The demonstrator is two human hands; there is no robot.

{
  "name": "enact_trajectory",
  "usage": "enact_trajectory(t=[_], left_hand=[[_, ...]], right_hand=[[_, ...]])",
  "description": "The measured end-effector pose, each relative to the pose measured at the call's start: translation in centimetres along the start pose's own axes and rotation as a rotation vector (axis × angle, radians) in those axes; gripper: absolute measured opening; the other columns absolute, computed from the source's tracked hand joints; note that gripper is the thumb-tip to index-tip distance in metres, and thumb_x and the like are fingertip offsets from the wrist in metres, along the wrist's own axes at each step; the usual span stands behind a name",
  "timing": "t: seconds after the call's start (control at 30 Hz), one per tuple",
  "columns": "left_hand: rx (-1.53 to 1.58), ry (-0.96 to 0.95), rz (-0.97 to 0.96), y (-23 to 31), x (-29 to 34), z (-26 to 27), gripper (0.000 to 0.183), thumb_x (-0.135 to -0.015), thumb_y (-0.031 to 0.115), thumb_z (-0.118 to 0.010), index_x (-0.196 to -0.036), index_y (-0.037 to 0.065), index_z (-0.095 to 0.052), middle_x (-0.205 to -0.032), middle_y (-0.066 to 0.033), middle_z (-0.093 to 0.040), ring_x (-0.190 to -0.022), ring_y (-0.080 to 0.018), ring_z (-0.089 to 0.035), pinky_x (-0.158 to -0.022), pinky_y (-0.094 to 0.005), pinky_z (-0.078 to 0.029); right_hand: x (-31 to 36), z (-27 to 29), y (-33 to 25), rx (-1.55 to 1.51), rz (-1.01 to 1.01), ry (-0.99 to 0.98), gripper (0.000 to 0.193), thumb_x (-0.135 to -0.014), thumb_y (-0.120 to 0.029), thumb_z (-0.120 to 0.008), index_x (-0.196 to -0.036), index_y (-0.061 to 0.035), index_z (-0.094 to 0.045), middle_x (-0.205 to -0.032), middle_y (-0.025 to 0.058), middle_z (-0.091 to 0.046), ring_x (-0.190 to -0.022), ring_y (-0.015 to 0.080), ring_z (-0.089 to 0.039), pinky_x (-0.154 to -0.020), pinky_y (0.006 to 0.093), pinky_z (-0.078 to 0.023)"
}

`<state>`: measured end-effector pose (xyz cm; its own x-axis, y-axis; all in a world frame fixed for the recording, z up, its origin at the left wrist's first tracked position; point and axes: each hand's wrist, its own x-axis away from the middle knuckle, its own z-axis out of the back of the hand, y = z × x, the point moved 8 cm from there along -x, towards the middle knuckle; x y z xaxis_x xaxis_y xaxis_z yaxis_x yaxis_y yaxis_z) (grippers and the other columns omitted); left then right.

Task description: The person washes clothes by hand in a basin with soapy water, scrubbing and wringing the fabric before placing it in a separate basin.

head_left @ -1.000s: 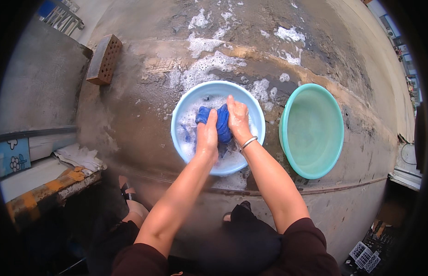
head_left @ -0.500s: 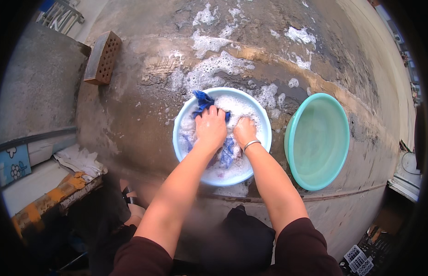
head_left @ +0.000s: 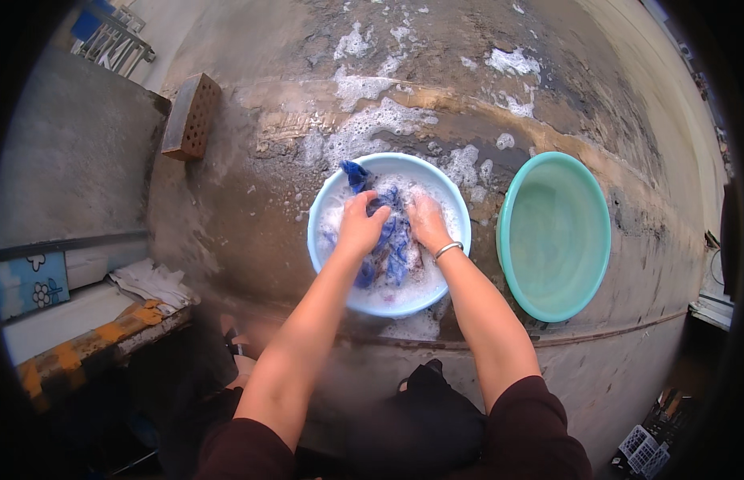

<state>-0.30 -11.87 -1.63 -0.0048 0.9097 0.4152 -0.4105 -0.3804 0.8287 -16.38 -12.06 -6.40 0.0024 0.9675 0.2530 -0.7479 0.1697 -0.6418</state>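
Blue cloth (head_left: pixel 388 232) sits right in the middle of the action, soaked and crumpled in the light blue basin (head_left: pixel 392 309), with white suds (head_left: pixel 388 297) foaming all around it! One end pokes clear of the foam at the far left, up against the rim, while folds of blue show through the bubbles between the hands and on toward the near side; whether it is all one piece, the foam will not let me say. Look at the left hand (head_left: pixel 361 228): it is over the left part of the basin, thumb and fingers spread apart, right at the cloth, with no firm hold on it. Across from it, the right hand (head_left: pixel 427 220) dips into the lather on the right side, its fingertips lost in bubbles, so I cannot tell whether it grips anything; a silver bangle (head_left: pixel 449 249) circles that wrist. Both forearms reach in from the near side out of dark sleeves (head_left: pixel 248 448). Just to the right stands a green basin (head_left: pixel 513 248), well within reach but with neither hand on it. Beyond the blue basin, patches of foam (head_left: pixel 380 120) streak the wet concrete, and over at the far left rests a perforated brick (head_left: pixel 190 118). At the near left runs a ledge with yellow and black markings (head_left: pixel 92 346), and white plastic crates (head_left: pixel 642 453) lie at the near right.
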Motion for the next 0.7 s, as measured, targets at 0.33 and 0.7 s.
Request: enact_trajectory(t=[0.33,0.7], left_hand=[[1.210,-0.313,0.304,5.9,5.0,-0.5,0.056,-0.094,0.058,-0.047,-0.113,0.006,-0.055,-0.092,-0.0115,-0.064,-0.076,-0.0250,-0.064,-0.073,-0.0432,-0.057],[1.451,-0.225,0.379,1.3,6.1,-4.9,0.043,-0.102,0.044,-0.032,-0.118,0.009,-0.052,-0.109,-0.0152,-0.058,-0.098,-0.0266,-0.061,-0.087,-0.0407,-0.051]], right_hand=[[11.3,7.9,-18.6,-0.407,0.664,0.134,0.026,-0.082,-0.021,-0.068,-0.069,-0.0058,-0.051,-0.073,0.0098,-0.050,-0.074,0.0311,-0.049,-0.073,0.0410,-0.037],[6.4,4.8,-10.0,-0.237,0.215,0.345,0.049,-0.087,-0.046,-0.058,-0.108,-0.0020,-0.058,-0.109,0.0270,-0.051,-0.104,0.0451,-0.044,-0.091,0.0542,-0.027]])
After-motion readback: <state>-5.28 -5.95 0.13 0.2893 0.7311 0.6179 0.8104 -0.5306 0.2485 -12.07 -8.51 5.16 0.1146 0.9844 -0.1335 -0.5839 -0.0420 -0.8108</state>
